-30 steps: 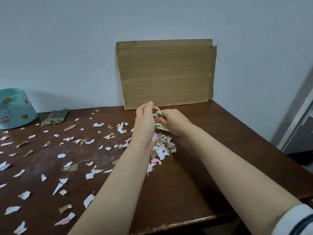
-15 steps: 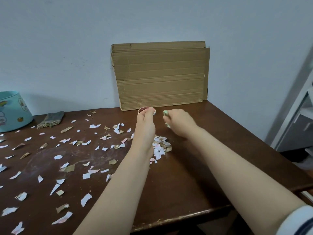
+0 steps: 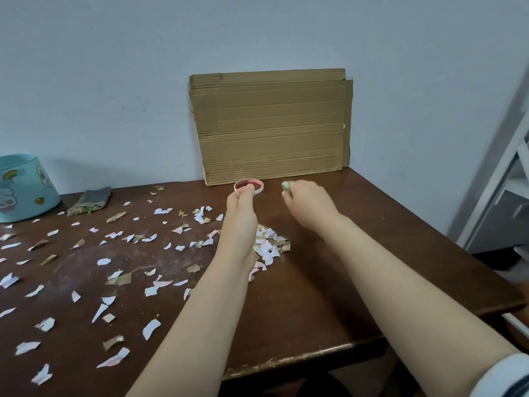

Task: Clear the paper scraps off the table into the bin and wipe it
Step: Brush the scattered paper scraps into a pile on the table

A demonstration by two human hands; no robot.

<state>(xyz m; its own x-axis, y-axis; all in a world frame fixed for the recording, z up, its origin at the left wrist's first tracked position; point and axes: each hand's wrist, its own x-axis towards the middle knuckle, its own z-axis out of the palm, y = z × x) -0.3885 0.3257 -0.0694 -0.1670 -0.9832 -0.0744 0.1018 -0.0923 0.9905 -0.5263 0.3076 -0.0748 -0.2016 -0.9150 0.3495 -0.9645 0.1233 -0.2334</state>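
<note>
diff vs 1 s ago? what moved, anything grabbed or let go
The hands left their spot together over the scrap pile, moved toward the cardboard and parted. The left hand brought the pink ring to the table, fingertips at its near rim. The right hand moved right, pinching a small green piece. Loose scraps, bin and cloth unchanged.

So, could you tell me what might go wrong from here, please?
The left forearm hangs over the pile; drawing it back may scatter it. Scraps near the front edge could fall off when swept, since the bin stands far left.
</note>
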